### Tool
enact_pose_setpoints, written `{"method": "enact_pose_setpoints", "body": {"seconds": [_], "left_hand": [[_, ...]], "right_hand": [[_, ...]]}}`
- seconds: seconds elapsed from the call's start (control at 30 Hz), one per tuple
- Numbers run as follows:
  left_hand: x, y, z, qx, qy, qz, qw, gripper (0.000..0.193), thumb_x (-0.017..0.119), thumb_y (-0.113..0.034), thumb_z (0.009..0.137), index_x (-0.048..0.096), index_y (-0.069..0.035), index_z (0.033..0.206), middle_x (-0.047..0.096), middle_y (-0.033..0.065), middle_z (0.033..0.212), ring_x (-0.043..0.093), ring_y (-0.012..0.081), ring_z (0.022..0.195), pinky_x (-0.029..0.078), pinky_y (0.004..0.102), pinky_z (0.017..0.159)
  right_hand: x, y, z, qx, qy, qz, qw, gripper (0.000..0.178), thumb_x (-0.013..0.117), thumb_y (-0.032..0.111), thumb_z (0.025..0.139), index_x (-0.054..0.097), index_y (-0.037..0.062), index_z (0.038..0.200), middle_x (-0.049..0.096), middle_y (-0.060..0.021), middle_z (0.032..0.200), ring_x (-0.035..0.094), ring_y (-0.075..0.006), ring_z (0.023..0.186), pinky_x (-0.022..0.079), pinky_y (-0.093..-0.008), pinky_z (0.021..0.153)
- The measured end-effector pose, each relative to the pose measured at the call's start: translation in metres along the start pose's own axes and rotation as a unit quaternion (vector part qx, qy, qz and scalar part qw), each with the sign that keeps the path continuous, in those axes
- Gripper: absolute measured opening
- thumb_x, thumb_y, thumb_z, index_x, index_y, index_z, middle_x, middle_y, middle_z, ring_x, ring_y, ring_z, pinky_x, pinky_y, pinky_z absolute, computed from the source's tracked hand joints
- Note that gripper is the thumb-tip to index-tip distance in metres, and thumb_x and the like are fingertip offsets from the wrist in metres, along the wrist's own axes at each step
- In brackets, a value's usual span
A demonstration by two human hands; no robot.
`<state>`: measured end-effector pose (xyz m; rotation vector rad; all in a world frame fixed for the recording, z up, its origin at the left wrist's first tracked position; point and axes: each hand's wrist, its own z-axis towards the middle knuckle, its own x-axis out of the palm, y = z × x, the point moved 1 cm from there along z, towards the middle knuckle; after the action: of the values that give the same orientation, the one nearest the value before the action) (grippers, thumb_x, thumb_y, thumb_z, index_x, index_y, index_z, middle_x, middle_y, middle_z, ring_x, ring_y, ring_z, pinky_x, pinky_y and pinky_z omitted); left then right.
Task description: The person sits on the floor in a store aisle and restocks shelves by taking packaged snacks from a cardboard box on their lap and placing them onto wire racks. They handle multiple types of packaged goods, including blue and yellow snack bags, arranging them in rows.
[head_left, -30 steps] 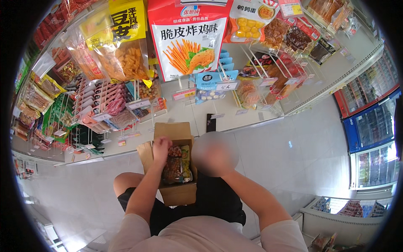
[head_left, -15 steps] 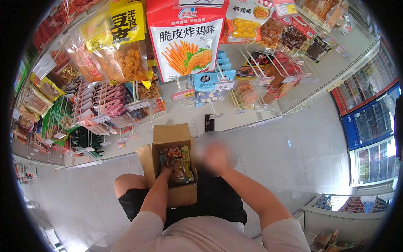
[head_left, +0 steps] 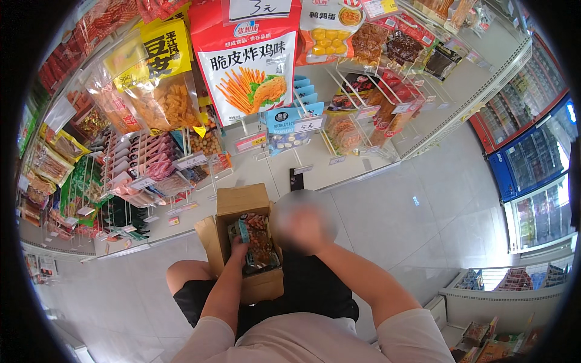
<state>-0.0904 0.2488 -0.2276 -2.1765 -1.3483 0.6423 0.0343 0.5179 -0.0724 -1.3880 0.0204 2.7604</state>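
An opened cardboard box (head_left: 261, 294) rests on my lap with its flaps folded out. Inside it, my left hand (head_left: 240, 246) grips the left edge of a clear snack packet (head_left: 260, 235) with brown contents and a teal strip. Other packets under it are mostly covered. My right hand (head_left: 313, 237) is raised just right of the box, and a round blurred patch covers its fingers and anything in them.
Racks of hanging snack bags, among them a red and white bag (head_left: 245, 66) and a blue packet (head_left: 295, 128), stand close in front. A black item (head_left: 296, 179) lies on the shelf base (head_left: 357, 172). Drinks coolers (head_left: 535, 160) line the right side.
The packet with the teal strip now lies on top in the box, covering the yellow-green one that showed before. My left hand has shifted slightly up along it. The view has turned a little.
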Motion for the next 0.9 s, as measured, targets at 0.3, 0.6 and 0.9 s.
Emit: {"method": "enact_pose_setpoints", "body": {"seconds": [0.3,0.6,0.9], "left_hand": [[0.023,-0.04,-0.04,0.021,0.018,0.081,0.996,0.055,0.068,-0.001,0.089,0.05,-0.004,0.141,0.065,0.0167,0.121,0.064,0.0294,0.108,0.05,0.0443,0.093],[-0.001,-0.071,-0.036,0.059,0.078,0.036,0.995,0.045,0.07,-0.033,0.098,0.061,-0.006,0.133,0.067,0.0092,0.113,0.061,0.0213,0.102,0.048,0.0424,0.09],[-0.03,-0.137,-0.093,0.232,0.055,0.012,0.971,0.036,0.07,-0.039,0.101,0.07,-0.004,0.112,0.067,0.0006,0.089,0.059,0.0115,0.081,0.047,0.0307,0.077]], "right_hand": [[-0.002,-0.004,-0.005,-0.015,-0.023,-0.001,1.0,0.025,0.064,0.015,0.094,0.068,-0.0026,0.11,0.065,-0.018,0.098,0.063,-0.0345,0.088,0.052,-0.0488,0.08],[-0.005,0.003,0.002,0.044,0.068,0.05,0.996,0.021,0.064,0.02,0.093,0.067,0.0012,0.103,0.065,-0.0174,0.095,0.063,-0.0351,0.088,0.05,-0.0519,0.081],[-0.011,0.003,0.006,0.079,0.067,0.101,0.99,0.018,0.065,0.019,0.089,0.07,0.0048,0.098,0.067,-0.0147,0.093,0.064,-0.0341,0.088,0.05,-0.0515,0.081]]}}
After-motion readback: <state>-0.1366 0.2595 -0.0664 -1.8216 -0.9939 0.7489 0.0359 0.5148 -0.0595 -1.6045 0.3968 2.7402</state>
